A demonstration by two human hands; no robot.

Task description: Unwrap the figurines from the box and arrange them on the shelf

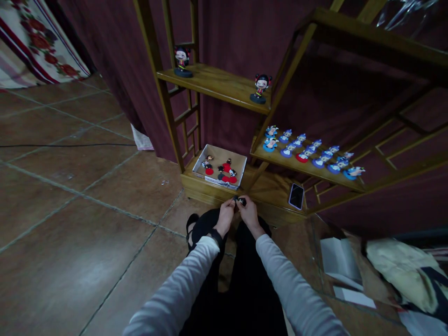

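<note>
Over my knees, in front of the shelf, my left hand point(226, 213) and my right hand point(249, 211) meet with fingers closed round a small dark figurine point(241, 201). Most of it is hidden by the fingers, and a light patch shows on it. Just beyond my hands, a shallow cardboard box point(219, 152) rests on the lowest shelf. Inside lie several small figurines point(209, 157) and red and dark round bases point(209, 171), some on their sides.
A wooden display shelf point(224, 88) carries two black-haired figurines point(261, 87) above and rows of blue-and-white figurines point(289, 150) at right. A phone point(296, 196) lies on the lowest shelf. White packaging point(339, 259) and a cloth bag point(395, 266) sit on the tiled floor at right.
</note>
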